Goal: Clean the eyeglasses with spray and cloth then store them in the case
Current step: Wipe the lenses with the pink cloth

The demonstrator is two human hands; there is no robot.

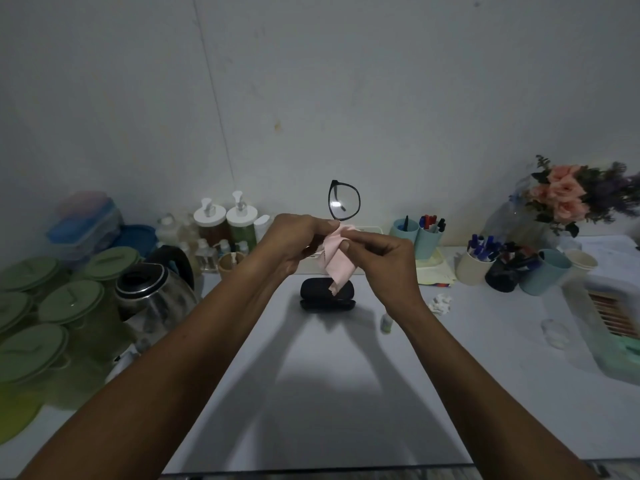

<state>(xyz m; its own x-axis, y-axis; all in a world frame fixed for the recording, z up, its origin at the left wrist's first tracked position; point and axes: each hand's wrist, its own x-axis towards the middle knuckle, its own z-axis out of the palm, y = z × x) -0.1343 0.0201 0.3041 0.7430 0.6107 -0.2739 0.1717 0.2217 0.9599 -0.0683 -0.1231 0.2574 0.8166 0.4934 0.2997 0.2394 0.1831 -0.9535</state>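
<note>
Black-framed eyeglasses [344, 201] stand on end above my hands, one lens showing at the top and the lower lens hidden in a pink cloth [337, 258]. My left hand [294, 242] grips the glasses at their lower part. My right hand [384, 259] pinches the cloth around the hidden lens; the loose end of the cloth hangs down. Below them on the white table [329, 393] lies an open black case [327, 294]. A small spray bottle [385, 322] stands right of the case, beside my right wrist.
Green lidded jars [52, 327] and a steel kettle [152, 292] crowd the left side. Pump bottles [225, 220] line the back wall. Pen cups [420, 233], a flower vase [568, 199], a crumpled tissue [440, 304] and a white tray [609, 327] fill the right.
</note>
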